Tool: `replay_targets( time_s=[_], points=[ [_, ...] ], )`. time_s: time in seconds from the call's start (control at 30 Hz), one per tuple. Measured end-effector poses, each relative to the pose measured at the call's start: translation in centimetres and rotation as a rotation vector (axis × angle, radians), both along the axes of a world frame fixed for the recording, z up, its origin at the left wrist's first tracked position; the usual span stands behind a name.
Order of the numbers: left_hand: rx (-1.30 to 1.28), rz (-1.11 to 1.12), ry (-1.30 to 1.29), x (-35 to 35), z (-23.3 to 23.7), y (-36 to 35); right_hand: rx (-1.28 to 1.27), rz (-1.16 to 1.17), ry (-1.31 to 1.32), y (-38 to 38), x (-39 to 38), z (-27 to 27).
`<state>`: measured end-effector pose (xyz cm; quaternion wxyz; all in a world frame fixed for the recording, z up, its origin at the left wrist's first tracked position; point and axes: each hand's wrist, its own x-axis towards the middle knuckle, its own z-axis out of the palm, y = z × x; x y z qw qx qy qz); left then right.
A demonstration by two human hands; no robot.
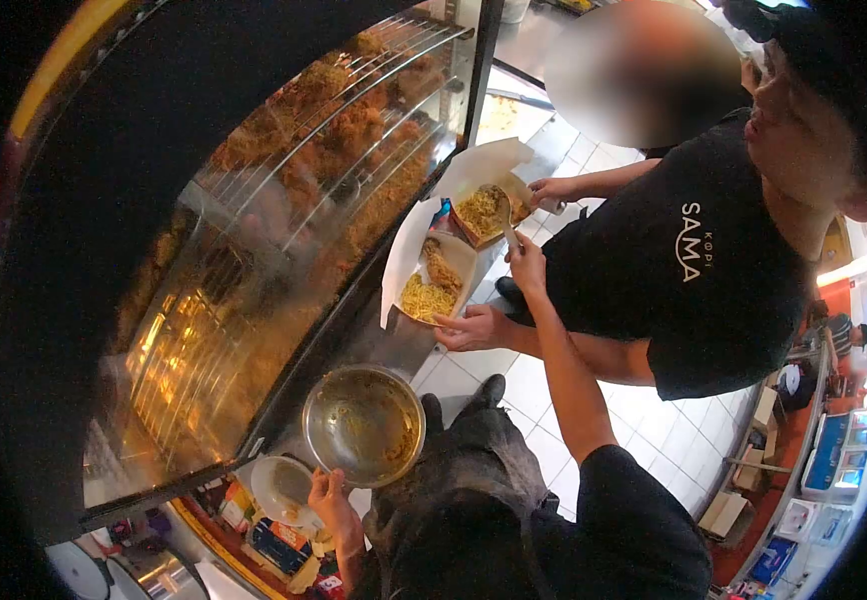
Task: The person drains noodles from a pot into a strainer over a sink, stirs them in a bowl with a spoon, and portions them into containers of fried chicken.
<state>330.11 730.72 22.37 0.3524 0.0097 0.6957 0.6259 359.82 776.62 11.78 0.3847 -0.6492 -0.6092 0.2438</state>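
Note:
My left hand [330, 500] grips the rim of a steel mixing bowl [332, 410], which has brown residue on its inner wall. My right hand [527, 264] is closed round the handle of a spoon [505, 212]. Its bowl end is over the yellow noodles or rice [479, 212] in a paper takeaway box [467, 175]. A co-worker's hand [552, 192] holds that box. The co-worker's other hand [476, 328] supports a second open box [399, 285] with a fried chicken drumstick [441, 268] and similar yellow food [428, 300].
A glass display case [284, 230] with fried chicken on wire racks stands along the left. The co-worker in a black shirt [674, 250] stands close on the right. Under the bowl is a whitish tub [284, 488]. Cartons [729, 515] stand beyond the tiled floor [644, 420].

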Motion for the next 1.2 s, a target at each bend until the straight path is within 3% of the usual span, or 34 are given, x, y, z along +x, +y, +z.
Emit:
replay_targets(
  time_s=[0.07,0.1,0.17,0.23,0.3,0.37,0.5,0.53,0.57,0.67,0.73,0.87,1.07,1.2],
  points=[
    [0.010,0.024,0.005,0.2,0.2,0.5,-0.281,0.011,0.342,0.3,0.3,1.1],
    [0.033,0.009,0.003,0.1,0.3,0.4,-0.288,0.020,0.339,-0.2,0.5,1.5],
    [0.057,0.007,-0.001,0.2,0.5,0.7,-0.387,0.046,0.833,-2.6,0.4,4.4],
    [0.027,-0.031,-0.004,0.3,1.0,1.2,-0.426,0.062,0.865,-5.9,0.1,7.4],
    [0.019,-0.005,-0.029,0.5,1.2,1.9,-0.409,0.247,0.661,-9.6,-0.2,9.8],
    [0.019,0.017,-0.058,0.8,1.3,2.8,-0.200,0.343,0.237,-11.3,-0.7,5.3],
    [0.017,0.001,-0.063,0.2,0.7,2.7,-0.179,0.560,0.275,-14.6,-3.3,7.5],
    [0.023,-0.015,-0.020,-0.1,0.7,2.7,-0.346,0.639,0.250,-14.6,-3.2,9.0],
    [0.022,-0.007,-0.014,-0.2,0.8,2.7,-0.346,0.648,0.255,-14.9,-3.3,8.7],
    [0.073,-0.019,0.051,-0.3,1.2,2.3,-0.199,0.616,0.045,-15.7,-2.9,6.6],
    [0.085,0.005,0.088,-0.4,0.7,1.9,-0.077,0.627,-0.335,-15.1,-2.2,4.7],
    [0.089,0.035,0.033,-0.7,-1.6,0.2,0.049,0.613,-0.265,-15.5,-1.6,2.3],
    [0.139,0.039,0.002,0.3,0.8,1.2,-0.037,0.559,-0.274,-16.1,-1.7,3.8],
    [0.114,0.023,0.032,0.4,0.4,1.4,0.087,0.562,-0.230,-16.2,-2.7,3.8]
  ],
)
